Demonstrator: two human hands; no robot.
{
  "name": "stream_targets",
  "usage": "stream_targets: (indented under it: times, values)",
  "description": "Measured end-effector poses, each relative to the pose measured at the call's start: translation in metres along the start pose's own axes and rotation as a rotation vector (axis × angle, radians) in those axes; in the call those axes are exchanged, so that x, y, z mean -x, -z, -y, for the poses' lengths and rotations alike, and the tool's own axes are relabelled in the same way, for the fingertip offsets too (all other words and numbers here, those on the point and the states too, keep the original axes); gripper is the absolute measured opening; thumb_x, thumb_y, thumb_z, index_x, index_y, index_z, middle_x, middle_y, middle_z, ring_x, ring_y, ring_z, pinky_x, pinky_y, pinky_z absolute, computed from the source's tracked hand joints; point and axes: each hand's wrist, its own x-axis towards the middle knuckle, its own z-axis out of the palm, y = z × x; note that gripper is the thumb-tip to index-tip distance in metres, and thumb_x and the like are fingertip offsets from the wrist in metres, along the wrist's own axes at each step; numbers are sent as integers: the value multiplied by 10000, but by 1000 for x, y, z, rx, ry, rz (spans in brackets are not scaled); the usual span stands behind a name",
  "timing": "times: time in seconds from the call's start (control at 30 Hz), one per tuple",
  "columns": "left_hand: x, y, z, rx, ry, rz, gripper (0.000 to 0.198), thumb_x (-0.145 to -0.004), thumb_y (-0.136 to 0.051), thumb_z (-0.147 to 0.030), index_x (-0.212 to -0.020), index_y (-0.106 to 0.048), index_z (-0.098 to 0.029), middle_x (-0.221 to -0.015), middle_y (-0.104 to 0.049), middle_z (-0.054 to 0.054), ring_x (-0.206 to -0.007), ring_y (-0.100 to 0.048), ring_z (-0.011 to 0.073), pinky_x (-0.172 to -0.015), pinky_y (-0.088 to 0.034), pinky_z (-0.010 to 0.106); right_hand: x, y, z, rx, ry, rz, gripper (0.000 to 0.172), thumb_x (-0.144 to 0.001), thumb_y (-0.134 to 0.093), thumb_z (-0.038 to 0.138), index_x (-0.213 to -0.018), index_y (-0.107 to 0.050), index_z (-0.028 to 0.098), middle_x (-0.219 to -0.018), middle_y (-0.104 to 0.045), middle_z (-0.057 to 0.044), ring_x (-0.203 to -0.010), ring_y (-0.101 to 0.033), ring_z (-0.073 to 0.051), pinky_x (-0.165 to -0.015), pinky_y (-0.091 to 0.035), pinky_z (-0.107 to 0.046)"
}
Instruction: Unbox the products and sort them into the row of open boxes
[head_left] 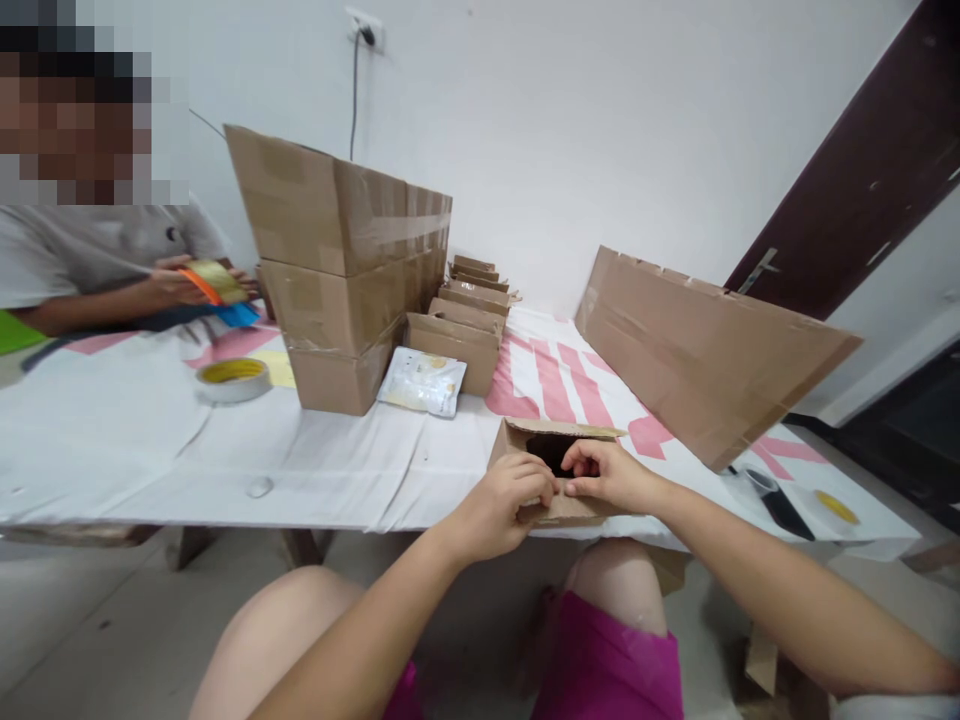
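Observation:
A small cardboard box (581, 508) sits at the table's near edge with its top open and its inside dark. My left hand (517, 492) is closed over the near left rim, fingers curled on the cardboard. From the right, my right hand (609, 476) bends its fingers over the opening, thumb and fingertips at the same near flap. The two hands almost meet there. What lies inside the box cannot be made out. Beyond it, a shiny silver-white pouch (424, 380) leans by a row of open cardboard boxes (459, 345).
Taped boxes (300, 215) are stacked high left of centre. A large cardboard sheet (697, 350) stands at right. A tape roll (233, 380) lies on the white-covered table (255, 450). Across at left, a co-worker's hands (176, 280) hold an orange-and-blue tape dispenser (214, 288).

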Motion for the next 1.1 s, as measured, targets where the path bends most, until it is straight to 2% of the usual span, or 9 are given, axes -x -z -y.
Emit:
stream_targets:
  times: [0.13, 0.27, 0.4, 0.47, 0.57, 0.73, 0.83, 0.97, 1.1]
  values:
    - [0, 1, 0, 27, 23, -10, 247, -710, -480, -3, -809, -529, -223, -958, -673, 52, -976, -604, 206, -886, -461, 364, 2, 1, -3, 156, 86, -97, 87, -811, -616, 271, -816, -631, 185, -694, -633, 4, -634, -575, -136, -591, -471, -266]
    - [2, 0, 3, 55, 36, -27, 331, -611, -469, 21, -833, -516, -220, -958, -654, 56, -956, -600, 209, -854, -472, 354, 20, -1, 13, 334, 329, -274, 161, -929, -484, 259, -916, -635, 205, -904, -682, -65, -853, -630, -185, -765, -506, -343]
    - [3, -1, 5, 66, 77, -65, 291, -642, -515, -17, -856, -520, -214, -936, -636, 56, -907, -598, 204, -796, -483, 333, 43, -14, 30, 504, 556, -263, 267, -872, -615, 389, -1071, -609, 211, -1015, -696, -89, -953, -628, -235, -827, -489, -388]
    - [3, -2, 5, 73, 88, -79, 267, -663, -525, -31, -858, -521, -214, -927, -635, 53, -898, -596, 201, -792, -483, 331, 48, -22, 32, 644, 614, -282, 199, -879, -615, 318, -1051, -619, 217, -976, -706, -78, -889, -627, -230, -782, -477, -385]
    - [3, -2, 3, 62, 86, -83, 295, -640, -498, -11, -851, -524, -215, -911, -633, 47, -887, -594, 200, -788, -483, 329, 48, -29, 30, 816, 638, -341, 162, -911, -512, 140, -966, -642, 218, -836, -699, -56, -727, -594, -191, -663, -434, -351]
    - [2, -2, 4, 0, 51, -60, 357, -654, -493, -7, -932, -590, -208, -922, -647, 59, -918, -599, 211, -818, -486, 345, 43, -30, 26, 911, 692, -395, 153, -900, -529, 125, -884, -658, 205, -742, -684, -43, -658, -562, -180, -610, -404, -336]
    - [2, -2, 5, -23, 5, -73, 336, -711, -496, -19, -952, -626, -213, -960, -661, 70, -948, -602, 207, -860, -485, 358, 42, -28, 22, 875, 659, -345, 154, -910, -523, 150, -968, -660, 192, -870, -717, -60, -765, -619, -188, -678, -463, -332]
    - [2, -2, 6, -29, -22, -92, 281, -767, -493, -38, -946, -640, -198, -966, -666, 78, -931, -610, 195, -843, -495, 344, 44, -25, 8, 882, 622, -290, 320, -930, -426, 116, -1196, -601, 142, -1129, -701, -107, -1007, -650, -209, -827, -515, -353]
    - [2, -1, 6, -52, -27, -81, 233, -794, -519, -71, -939, -654, -193, -944, -673, 77, -914, -614, 194, -833, -495, 340, 46, -21, 0, 882, 543, -221, 387, -918, -411, 106, -1271, -565, 138, -1198, -677, -113, -1075, -647, -198, -890, -531, -353]
